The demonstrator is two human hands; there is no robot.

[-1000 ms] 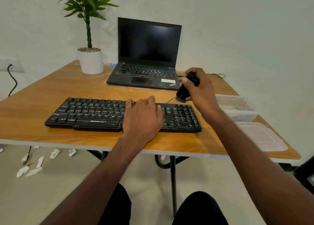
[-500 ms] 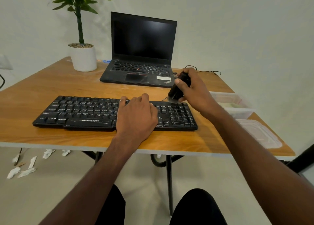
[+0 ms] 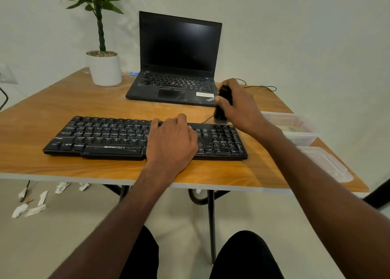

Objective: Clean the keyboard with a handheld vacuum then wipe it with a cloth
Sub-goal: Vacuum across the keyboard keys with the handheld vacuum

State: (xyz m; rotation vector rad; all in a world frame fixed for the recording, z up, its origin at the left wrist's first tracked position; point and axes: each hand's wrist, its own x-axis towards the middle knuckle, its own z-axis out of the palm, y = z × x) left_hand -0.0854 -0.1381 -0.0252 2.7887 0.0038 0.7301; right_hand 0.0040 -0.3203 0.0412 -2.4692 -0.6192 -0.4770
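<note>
Wooden table [image 3: 52,110] with pale front edge. Far centre: open black laptop [image 3: 177,67], screen dark, white sticker on its palm rest. Far left of it: white pot [image 3: 104,69] holding a green plant [image 3: 99,4]. Thin black cable [image 3: 260,86] lies on the far right of the table. Right edge: clear plastic box [image 3: 295,122], its clear lid [image 3: 325,164] nearer, apart. Floor at left: scattered white paper scraps [image 3: 31,205]. Wall socket [image 3: 6,74] at far left.
</note>
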